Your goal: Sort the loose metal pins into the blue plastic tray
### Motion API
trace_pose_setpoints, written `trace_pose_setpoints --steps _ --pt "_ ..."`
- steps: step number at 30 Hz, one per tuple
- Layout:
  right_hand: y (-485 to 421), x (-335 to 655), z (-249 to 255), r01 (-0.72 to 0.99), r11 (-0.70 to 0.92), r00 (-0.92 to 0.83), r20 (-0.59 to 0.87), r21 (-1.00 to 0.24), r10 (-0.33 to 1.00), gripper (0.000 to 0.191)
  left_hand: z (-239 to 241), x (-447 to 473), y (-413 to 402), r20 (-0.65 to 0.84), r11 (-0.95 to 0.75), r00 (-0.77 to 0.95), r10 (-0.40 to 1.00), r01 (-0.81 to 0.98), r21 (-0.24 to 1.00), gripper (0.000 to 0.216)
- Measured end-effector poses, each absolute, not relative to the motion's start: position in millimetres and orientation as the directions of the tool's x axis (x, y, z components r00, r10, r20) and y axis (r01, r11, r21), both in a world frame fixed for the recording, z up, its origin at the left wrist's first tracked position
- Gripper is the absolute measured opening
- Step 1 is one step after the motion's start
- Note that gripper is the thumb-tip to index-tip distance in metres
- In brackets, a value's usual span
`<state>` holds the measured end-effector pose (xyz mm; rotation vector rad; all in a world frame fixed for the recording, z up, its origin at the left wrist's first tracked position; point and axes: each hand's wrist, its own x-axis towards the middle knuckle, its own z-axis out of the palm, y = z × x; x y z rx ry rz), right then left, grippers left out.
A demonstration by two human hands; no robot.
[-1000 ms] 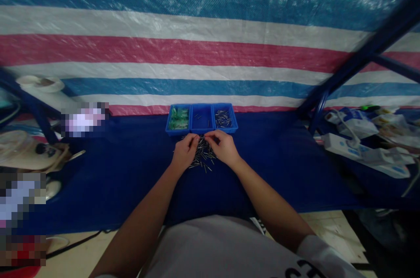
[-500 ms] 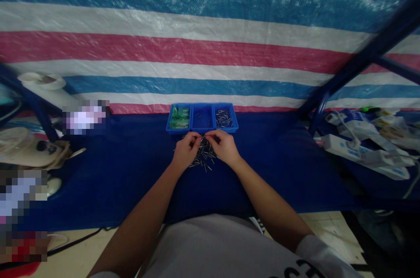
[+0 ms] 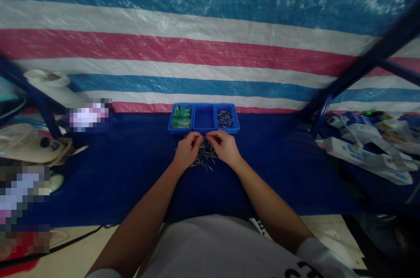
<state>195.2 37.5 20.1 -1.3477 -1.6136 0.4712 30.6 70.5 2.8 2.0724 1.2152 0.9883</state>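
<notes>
Toward the bench's back edge, hands pinch, just apart; can't tell on what. Likely picking pins; next needs care.

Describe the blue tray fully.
The blue tray looks like plastic, with three open compartments in a row. The left one holds green pieces, the right many thin metal pins, the middle only a few. It rests upright on the blue table, near the striped sheet, just beyond the left hand and right hand. Whether either touches it is unclear.
</notes>
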Motion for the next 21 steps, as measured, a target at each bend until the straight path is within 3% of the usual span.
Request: trace_pose_setpoints --steps 12,21 --pt "37.5 194.0 19.5 0.544 0.291 0.065 0.386 -0.787 0.920 0.013 4.9 29.6 71.6 0.312 -0.457 0.345 0.885 0.516 0.725 0.029" --pt "37.6 195.8 21.2 0.573 0.277 0.089 0.394 -0.771 0.915 0.012 3.7 31.8 69.7 0.328 -0.442 0.305 0.894 0.477 0.760 0.022"
